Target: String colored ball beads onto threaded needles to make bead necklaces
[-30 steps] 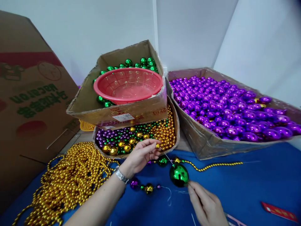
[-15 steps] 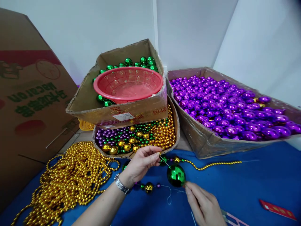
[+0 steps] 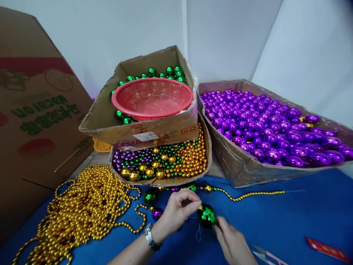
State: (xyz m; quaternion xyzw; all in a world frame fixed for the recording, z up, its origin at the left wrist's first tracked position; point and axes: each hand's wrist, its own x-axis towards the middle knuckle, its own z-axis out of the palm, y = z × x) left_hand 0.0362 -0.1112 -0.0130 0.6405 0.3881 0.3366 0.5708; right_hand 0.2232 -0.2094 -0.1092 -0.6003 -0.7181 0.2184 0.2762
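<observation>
We see a blue worktop [image 3: 289, 213] under our things. A tall box [image 3: 16, 165] stands at the left. A big box [image 3: 239, 173] at the right is full of purple balls [image 3: 273, 125]. In the middle, another box [image 3: 176, 132] holds green balls [image 3: 169, 70] and sits above the back of a low box [image 3: 209, 151] of small purple, green and gold beads. A heap of gold strings [image 3: 88, 206] lies on the left side. A red basin [image 3: 154, 105] rests in the top of the green balls' box.

Our left hand [image 3: 178, 211] pinches a gold bead at one end of the green ball [image 3: 206, 216]. Our right hand [image 3: 233, 239] has its fingertips closed on the ball's other side, so the ball is between our hands, over the worktop. Behind it lies a beaded string [image 3: 248, 193]. Scissors [image 3: 268, 254] lie near our right hand, and a red packet [image 3: 327, 249] is farther right. We wear a silver watch [image 3: 150, 236] on the left wrist. The gold bead [image 3: 200, 207] touches the ball. A thin thread [image 3: 198, 232] shows just below the ball.
</observation>
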